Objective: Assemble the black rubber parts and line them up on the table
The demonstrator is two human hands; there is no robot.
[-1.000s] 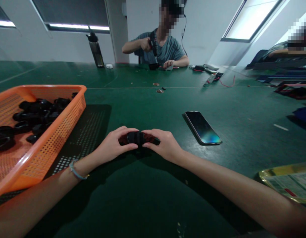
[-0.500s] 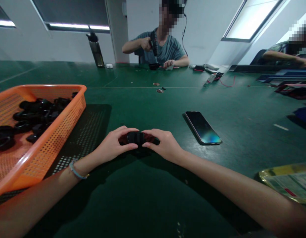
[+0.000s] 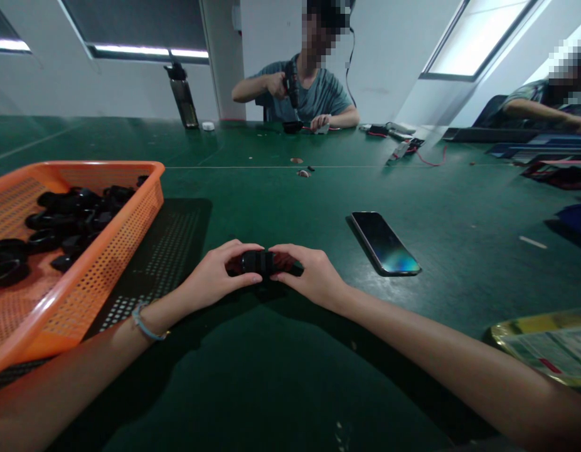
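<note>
- The left hand (image 3: 215,273) and the right hand (image 3: 312,273) met on the green table (image 3: 281,376), each pinching one end of a small black part (image 3: 258,262) held low between them, fingertips curled over it.
- An orange basket (image 3: 106,251) of black rings (image 3: 59,216) stood to the left.
- A dark phone (image 3: 383,242) lay just right of the hands.
- Across the table a person (image 3: 304,88) held a tool.
</note>
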